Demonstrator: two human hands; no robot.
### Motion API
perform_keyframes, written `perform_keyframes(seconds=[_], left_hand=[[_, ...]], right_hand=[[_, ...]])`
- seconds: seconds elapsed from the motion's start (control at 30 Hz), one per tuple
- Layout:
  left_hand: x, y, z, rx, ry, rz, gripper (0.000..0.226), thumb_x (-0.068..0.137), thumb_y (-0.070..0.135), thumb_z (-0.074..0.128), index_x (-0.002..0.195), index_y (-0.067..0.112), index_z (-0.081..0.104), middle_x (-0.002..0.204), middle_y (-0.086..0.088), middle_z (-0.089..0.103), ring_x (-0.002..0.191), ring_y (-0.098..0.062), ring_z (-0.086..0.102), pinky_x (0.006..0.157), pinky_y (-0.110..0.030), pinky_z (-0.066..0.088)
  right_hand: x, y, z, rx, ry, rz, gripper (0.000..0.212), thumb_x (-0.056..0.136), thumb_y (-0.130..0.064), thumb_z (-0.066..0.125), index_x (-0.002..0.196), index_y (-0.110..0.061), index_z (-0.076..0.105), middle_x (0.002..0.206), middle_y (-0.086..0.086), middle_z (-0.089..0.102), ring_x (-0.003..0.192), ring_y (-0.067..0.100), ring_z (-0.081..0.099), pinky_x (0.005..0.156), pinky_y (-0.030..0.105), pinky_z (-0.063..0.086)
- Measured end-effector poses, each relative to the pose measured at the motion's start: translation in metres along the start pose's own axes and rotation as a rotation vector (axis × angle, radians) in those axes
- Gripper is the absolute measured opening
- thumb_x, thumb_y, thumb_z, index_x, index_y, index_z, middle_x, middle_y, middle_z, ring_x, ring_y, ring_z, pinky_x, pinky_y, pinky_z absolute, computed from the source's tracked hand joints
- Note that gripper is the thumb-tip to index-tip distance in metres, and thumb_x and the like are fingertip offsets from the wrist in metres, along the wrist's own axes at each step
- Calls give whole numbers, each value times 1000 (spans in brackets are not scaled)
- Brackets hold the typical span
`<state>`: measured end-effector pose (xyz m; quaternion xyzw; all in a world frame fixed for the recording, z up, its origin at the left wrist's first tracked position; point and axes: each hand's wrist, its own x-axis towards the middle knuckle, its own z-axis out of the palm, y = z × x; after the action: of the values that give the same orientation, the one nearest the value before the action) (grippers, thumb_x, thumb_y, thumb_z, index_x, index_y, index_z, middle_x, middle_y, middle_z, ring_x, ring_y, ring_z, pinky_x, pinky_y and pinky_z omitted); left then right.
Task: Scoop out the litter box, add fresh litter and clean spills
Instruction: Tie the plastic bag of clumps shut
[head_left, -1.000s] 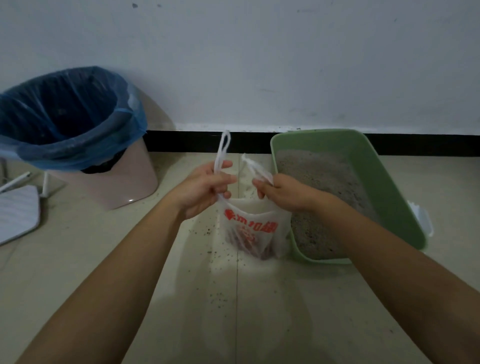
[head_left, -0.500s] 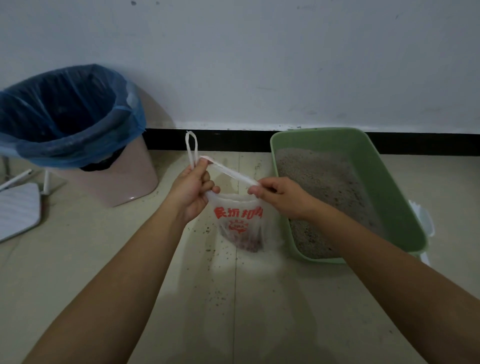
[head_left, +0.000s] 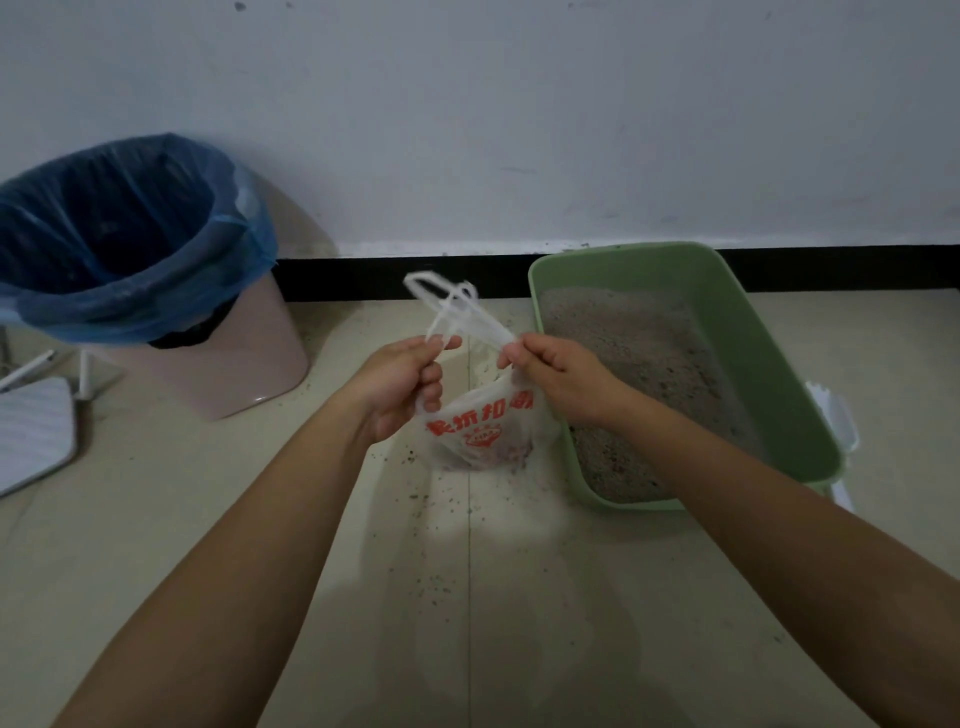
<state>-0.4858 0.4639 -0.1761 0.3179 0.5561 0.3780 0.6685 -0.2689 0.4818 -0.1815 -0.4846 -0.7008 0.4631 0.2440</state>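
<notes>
A small white plastic bag (head_left: 480, 431) with red print hangs just above the floor between my hands, holding dark clumps. My left hand (head_left: 402, 382) pinches one of its handles, and my right hand (head_left: 553, 371) pinches the other. The two handles cross over each other above my hands. Right of the bag sits the green litter box (head_left: 769, 364), filled with grey litter (head_left: 639, 364). Spilled litter grains (head_left: 447, 525) speckle the floor under and in front of the bag.
A pink bin (head_left: 244, 364) lined with a blue bag (head_left: 124, 234) stands at the left against the wall. A white object with thin legs (head_left: 31, 431) lies at the far left. Something white (head_left: 836, 421) pokes out behind the litter box's right side.
The bag's handles have been drawn across one another. My left hand moved up and toward the middle with its handle; the right hand stayed close to the litter box.
</notes>
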Motion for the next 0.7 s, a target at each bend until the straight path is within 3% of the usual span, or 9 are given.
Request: perform_keyframes(seconds=[0.1,0.17,0.2,0.27,0.33,0.4,0.5,0.63,0.7], left_hand=[[-4,4,5,21,-135,-10,20,98,4,44,82,11,53,66,-2,34,52,-11,32,54,-27,31],[-6,6,4,32,-245,-13,14,92,-3,49,99,2,59,67,-3,44,56,-10,40,56,-25,38],[-7,6,3,55,-281,-13,25,89,-3,55,113,-2,59,67,-1,48,57,-9,42,58,-25,40],[-9,6,4,92,-301,-5,43,87,8,68,128,1,55,67,5,50,59,-7,40,59,-22,39],[-10,5,7,101,-269,6,49,85,23,71,130,10,57,64,8,43,57,-7,33,58,-23,32],[-9,6,9,108,-211,22,38,90,32,66,123,15,62,61,5,30,55,-10,24,55,-26,26],[-7,6,10,106,-168,32,24,99,33,54,103,12,65,61,2,27,54,-12,21,51,-25,26],[-7,7,10,110,-195,18,23,99,33,54,94,13,65,62,1,33,53,-12,26,51,-24,28],[-7,9,11,117,-210,25,23,98,33,56,91,14,66,62,0,34,53,-12,27,51,-24,29]], right_hand=[[3,1,1,-116,-62,15,25,102,-36,47,85,-33,66,76,-3,61,69,16,62,64,30,53],[4,4,0,-160,-79,59,26,101,-38,48,92,-28,70,79,1,65,74,23,67,68,36,56],[4,5,-1,-185,-90,73,27,101,-39,48,95,-27,71,83,3,67,76,23,68,69,36,57],[5,6,-1,-215,-127,68,28,101,-40,47,98,-26,72,82,2,67,74,19,66,70,34,55],[5,3,1,-224,-185,46,28,101,-40,48,100,-26,72,69,-8,59,63,8,57,66,29,52],[5,1,1,-212,-229,50,26,100,-40,51,100,-26,73,65,-11,58,60,3,56,62,22,50],[9,4,-8,-178,-258,103,26,91,-44,64,98,-21,73,78,-7,66,69,8,61,66,25,49],[14,-5,-32,37,-169,226,95,64,-71,71,143,-27,44,126,-2,58,111,15,59,95,36,49],[17,-16,-40,272,-108,227,93,59,-78,66,137,-30,49,126,-3,57,108,15,58,94,36,48]])
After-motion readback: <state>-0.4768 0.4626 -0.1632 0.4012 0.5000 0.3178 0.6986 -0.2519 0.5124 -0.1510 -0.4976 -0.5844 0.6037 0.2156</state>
